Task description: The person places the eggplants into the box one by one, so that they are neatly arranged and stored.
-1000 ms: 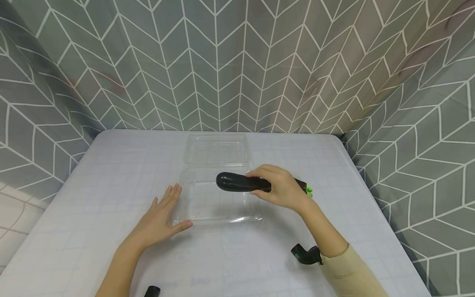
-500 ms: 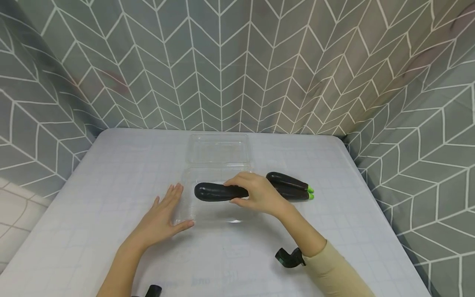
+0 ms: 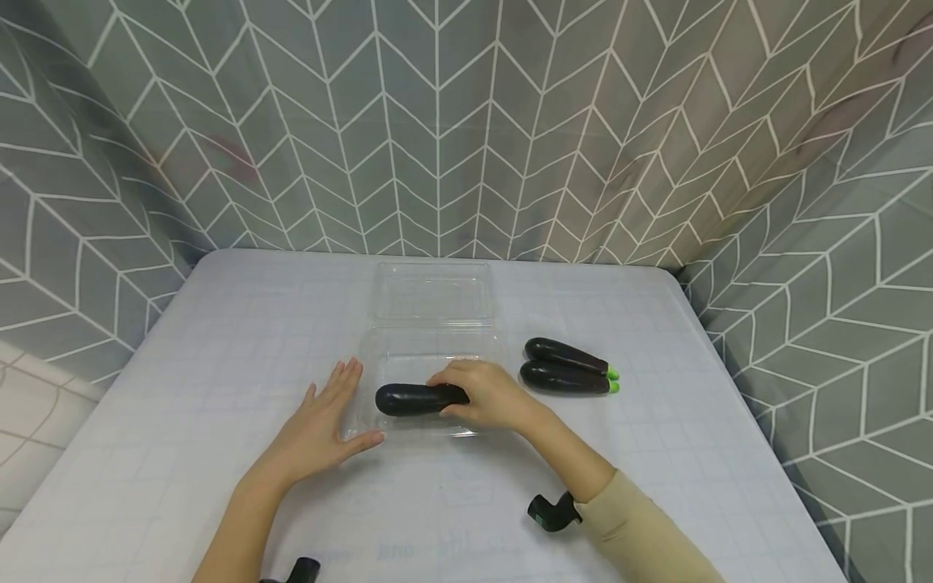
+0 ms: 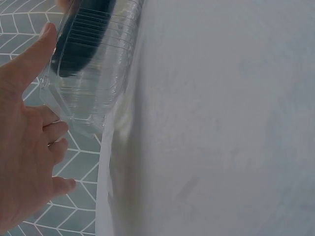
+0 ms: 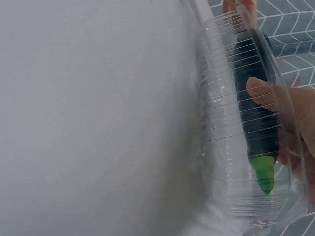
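My right hand [image 3: 481,394] grips a dark eggplant [image 3: 411,400] around its stem half, low inside the bottom half of a clear plastic clamshell box [image 3: 430,344]. In the right wrist view the eggplant [image 5: 256,118] shows through the ribbed side wall, its green stem pointing down the view and my thumb across it. My left hand [image 3: 315,429] lies with fingers spread and straight at the box's left side, thumb at the front left corner. Seen from the left wrist, my thumb touches the clear wall [image 4: 81,98], behind which the eggplant's rounded end shows.
Two more eggplants [image 3: 567,364] lie side by side on the white-covered table [image 3: 641,461], right of the box, green stems to the right. The box's lid [image 3: 433,291] lies folded back toward the rear edge. A grey patterned curtain [image 3: 466,129] stands behind the table.
My right hand has carried the eggplant left and down from above the box's right part into its bottom half, uncovering the two others. The left hand has stayed at the box's left side.
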The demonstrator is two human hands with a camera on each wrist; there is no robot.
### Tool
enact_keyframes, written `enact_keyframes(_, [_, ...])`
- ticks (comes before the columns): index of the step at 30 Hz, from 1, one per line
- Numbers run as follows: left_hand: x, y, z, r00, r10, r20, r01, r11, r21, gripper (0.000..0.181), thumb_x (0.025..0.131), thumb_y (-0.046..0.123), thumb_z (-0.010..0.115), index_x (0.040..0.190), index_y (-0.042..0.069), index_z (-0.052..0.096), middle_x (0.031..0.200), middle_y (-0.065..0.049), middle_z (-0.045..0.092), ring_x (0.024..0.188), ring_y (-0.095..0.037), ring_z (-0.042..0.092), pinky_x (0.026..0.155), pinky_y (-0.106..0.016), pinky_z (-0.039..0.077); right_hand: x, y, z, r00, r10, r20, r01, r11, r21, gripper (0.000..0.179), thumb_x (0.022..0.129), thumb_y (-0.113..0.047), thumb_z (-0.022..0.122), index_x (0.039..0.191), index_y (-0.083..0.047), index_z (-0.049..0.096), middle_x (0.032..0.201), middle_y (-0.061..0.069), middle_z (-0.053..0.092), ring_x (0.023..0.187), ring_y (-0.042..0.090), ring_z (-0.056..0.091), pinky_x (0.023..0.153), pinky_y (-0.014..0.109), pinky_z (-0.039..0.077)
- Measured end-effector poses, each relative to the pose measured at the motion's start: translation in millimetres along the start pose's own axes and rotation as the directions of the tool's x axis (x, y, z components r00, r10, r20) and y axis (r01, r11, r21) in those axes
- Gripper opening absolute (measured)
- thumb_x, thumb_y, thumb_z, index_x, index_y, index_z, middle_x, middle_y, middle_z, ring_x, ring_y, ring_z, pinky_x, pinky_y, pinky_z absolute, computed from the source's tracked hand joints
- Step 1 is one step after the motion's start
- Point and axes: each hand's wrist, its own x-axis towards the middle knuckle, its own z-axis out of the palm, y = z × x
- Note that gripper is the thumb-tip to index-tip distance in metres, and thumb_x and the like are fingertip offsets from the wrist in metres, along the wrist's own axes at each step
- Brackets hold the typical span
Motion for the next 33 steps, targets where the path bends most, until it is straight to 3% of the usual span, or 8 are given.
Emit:
enact_keyframes(14, [-0.2, 0.3, 0.1, 1.0, 0.001, -0.001, -0.001, 1.0, -0.008, 0.107, 0.078, 0.056, 0.072, 0.153, 0.002, 0.017, 0.158, -0.017, 0.015, 0.146, -0.031, 0.009, 0.11, -0.066, 0.011, -0.5, 1.3, 7.0, 0.98, 0.114, 0.161, -0.123, 0.991, 0.045, 0.044, 0.08, -0.031, 0.079, 0.121, -0.017, 0.068, 0.115, -0.005, 0.067, 0.108, 0.01, 0.061, 0.092, 0.029, 0.05])
enact_keyframes(23, [-0.8, 1.0, 0.1, 1.0, 0.001, -0.006, -0.001, 1.0, -0.01, 0.107, 0.079, 0.057, 0.071, 0.153, 0.001, 0.018, 0.158, -0.017, 0.016, 0.146, -0.032, 0.01, 0.11, -0.066, 0.011, -1.3, 2.2, 5.4, 0.979, 0.087, 0.184, -0.102, 0.992, 0.071, 0.038, 0.085, -0.034, 0.073, 0.12, -0.018, 0.069, 0.114, -0.005, 0.069, 0.104, 0.008, 0.063, 0.089, 0.027, 0.051])
enact_keyframes(33, [-0.4, 0.1, 1.5, 1.0, 0.011, -0.016, -0.011, 1.0, 0.003, 0.107, 0.079, 0.056, 0.071, 0.153, 0.001, 0.018, 0.158, -0.017, 0.017, 0.146, -0.033, 0.011, 0.11, -0.066, 0.012, -3.6, 3.5, 4.2, 0.978, 0.097, 0.183, -0.115, 0.99, 0.086, 0.046, 0.086, -0.036, 0.071, 0.127, -0.017, 0.064, 0.124, -0.004, 0.065, 0.114, 0.011, 0.059, 0.095, 0.03, 0.048])
